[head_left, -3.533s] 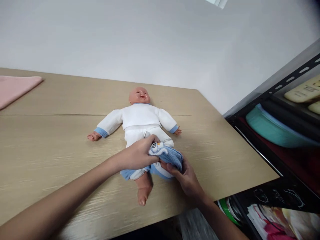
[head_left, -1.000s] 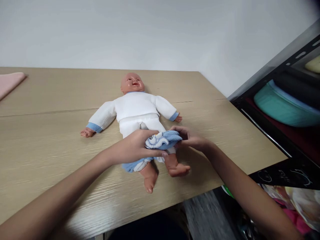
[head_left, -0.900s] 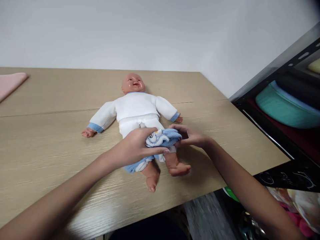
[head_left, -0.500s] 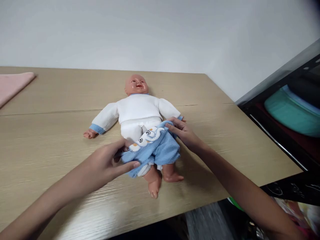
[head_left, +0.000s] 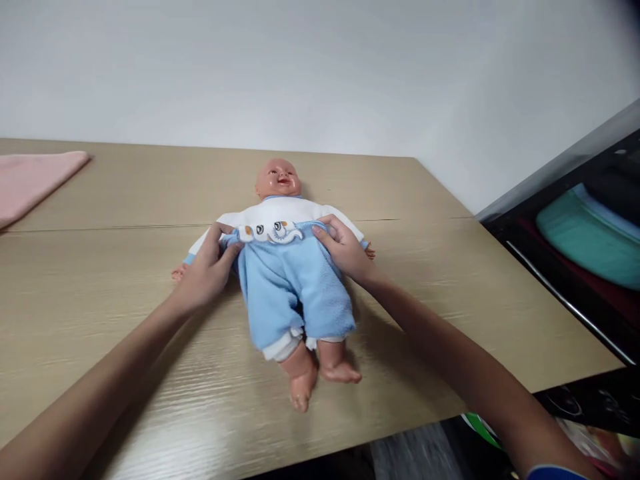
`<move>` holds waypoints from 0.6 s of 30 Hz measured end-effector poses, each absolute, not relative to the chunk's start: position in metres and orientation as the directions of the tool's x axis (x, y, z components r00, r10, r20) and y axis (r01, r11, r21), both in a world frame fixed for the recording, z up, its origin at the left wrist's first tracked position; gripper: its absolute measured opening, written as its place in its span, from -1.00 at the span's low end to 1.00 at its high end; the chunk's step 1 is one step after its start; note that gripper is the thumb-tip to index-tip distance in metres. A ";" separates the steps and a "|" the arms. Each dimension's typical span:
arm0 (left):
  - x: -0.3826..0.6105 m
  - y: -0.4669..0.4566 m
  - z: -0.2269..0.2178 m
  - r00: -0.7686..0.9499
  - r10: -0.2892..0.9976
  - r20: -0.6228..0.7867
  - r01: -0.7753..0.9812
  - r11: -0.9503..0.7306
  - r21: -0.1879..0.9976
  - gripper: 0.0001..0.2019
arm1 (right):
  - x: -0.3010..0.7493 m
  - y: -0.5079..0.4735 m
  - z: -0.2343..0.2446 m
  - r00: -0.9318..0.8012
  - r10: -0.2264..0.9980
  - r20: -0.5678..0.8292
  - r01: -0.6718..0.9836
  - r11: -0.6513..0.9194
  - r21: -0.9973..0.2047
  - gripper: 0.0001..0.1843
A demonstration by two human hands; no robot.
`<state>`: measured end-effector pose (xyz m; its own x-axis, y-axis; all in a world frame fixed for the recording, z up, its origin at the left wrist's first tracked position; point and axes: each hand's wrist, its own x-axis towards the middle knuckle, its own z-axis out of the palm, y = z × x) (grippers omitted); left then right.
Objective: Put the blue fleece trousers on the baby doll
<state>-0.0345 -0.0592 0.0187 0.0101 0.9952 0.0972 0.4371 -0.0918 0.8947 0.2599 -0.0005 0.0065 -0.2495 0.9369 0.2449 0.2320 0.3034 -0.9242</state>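
A baby doll (head_left: pixel 278 179) lies on its back, head toward the wall and bare feet toward me. It wears a white top (head_left: pixel 273 206) with blue cuffs. Blue pants (head_left: pixel 295 287) with white leg hems cover its legs and belly; an embroidered animal face decorates their front. At the left end of the waistband, my left hand (head_left: pixel 207 270) pinches the fabric between thumb and fingers. My right hand (head_left: pixel 345 247) grips the waistband's right end. Between the hands the band lies stretched across the lower part of the white top.
The doll rests on a light wooden table (head_left: pixel 125 320) with a seam across it. A pink cloth (head_left: pixel 37 180) lies at the far left. On the right, a dark rack (head_left: pixel 565 300) holds a teal basin (head_left: pixel 590 233). A white wall (head_left: pixel 250 73) rises behind.
Both hands have drawn the waistband up from the doll's thighs to its belly. The left hand moved up and inward, and the pants' legs now lie straighter. The view shifted slightly.
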 end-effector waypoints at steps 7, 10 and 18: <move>-0.031 -0.034 0.016 0.102 0.965 0.243 0.309 -0.263 0.914 -0.63 | 0.256 0.009 0.017 -0.303 0.871 0.386 0.432 0.487 -0.759 -0.64; -0.033 -0.031 0.012 0.122 0.929 0.349 0.369 -0.369 0.853 -0.70 | 0.255 0.006 0.022 -0.274 0.843 0.462 0.530 0.534 -0.659 -0.72; -0.027 0.007 0.019 0.055 0.988 0.147 0.446 -0.156 0.882 -0.67 | 0.246 0.059 0.028 -0.250 0.963 0.103 0.589 0.235 -0.773 -0.78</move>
